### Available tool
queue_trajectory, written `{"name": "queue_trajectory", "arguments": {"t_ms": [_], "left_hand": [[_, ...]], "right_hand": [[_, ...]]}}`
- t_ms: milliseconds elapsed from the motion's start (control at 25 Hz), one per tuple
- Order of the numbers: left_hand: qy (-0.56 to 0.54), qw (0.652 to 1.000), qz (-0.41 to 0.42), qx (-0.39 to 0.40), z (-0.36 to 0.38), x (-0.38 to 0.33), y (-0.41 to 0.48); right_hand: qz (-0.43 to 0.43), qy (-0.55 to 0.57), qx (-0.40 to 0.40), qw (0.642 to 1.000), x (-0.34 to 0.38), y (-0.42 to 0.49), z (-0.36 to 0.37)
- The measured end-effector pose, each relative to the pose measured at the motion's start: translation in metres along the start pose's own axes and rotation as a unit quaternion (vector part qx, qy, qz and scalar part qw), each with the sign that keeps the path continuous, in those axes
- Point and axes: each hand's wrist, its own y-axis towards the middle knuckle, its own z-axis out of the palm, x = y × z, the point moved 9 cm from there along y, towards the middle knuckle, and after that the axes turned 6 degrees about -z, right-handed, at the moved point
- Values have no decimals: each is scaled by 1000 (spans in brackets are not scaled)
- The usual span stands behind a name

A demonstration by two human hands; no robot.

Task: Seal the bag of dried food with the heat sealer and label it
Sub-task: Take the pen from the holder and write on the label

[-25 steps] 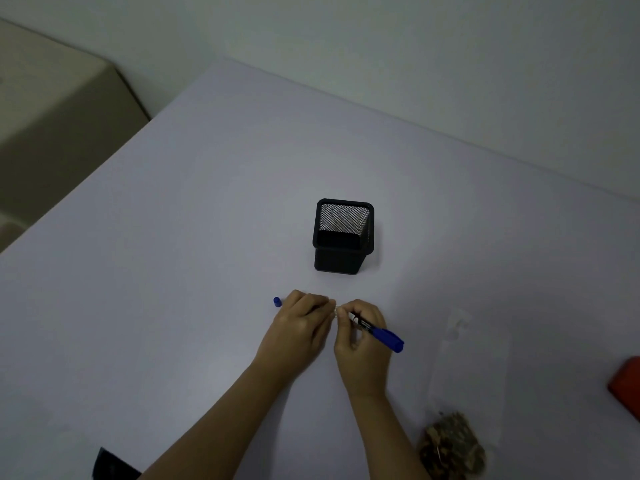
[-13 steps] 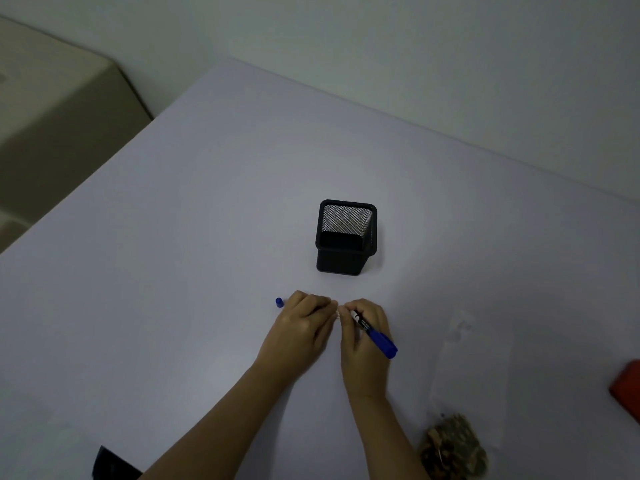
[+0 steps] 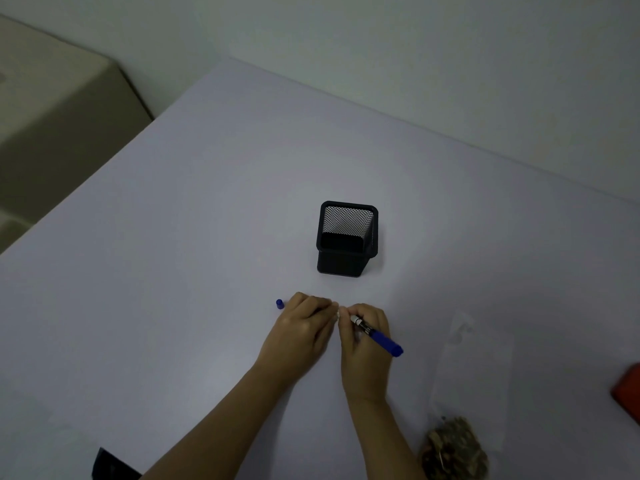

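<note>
My right hand (image 3: 363, 344) grips a blue marker (image 3: 379, 337), whose tip end is hidden under the fingers while its blue tail points right. My left hand (image 3: 301, 332) lies knuckles-up beside it, fingertips meeting the right hand's over a small white piece (image 3: 336, 315), mostly hidden. The marker's blue cap (image 3: 279, 303) lies on the table just left of my left hand. A clear bag (image 3: 474, 372) with dried food (image 3: 453, 450) in its bottom lies flat at the lower right.
A black mesh pen holder (image 3: 347, 239) stands just beyond my hands. A red object (image 3: 628, 398) is cut off at the right edge. A black object (image 3: 110, 465) sits at the bottom left. The white table (image 3: 173, 271) ends at the left.
My hands stay in the same spot. The marker's blue tail has swung slightly between the frames.
</note>
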Motion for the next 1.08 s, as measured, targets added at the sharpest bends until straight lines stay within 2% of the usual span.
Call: {"name": "queue_trajectory", "arguments": {"t_ms": [120, 760, 1080], "left_hand": [[-3, 1000, -2, 1, 0, 0, 0], [4, 1000, -1, 1, -1, -1, 1], [4, 1000, 0, 4, 0, 1, 0]], "right_hand": [[7, 33, 5, 999, -1, 0, 1], [26, 32, -10, 999, -10, 0, 0], [-8, -23, -11, 1000, 1, 2, -2]]}}
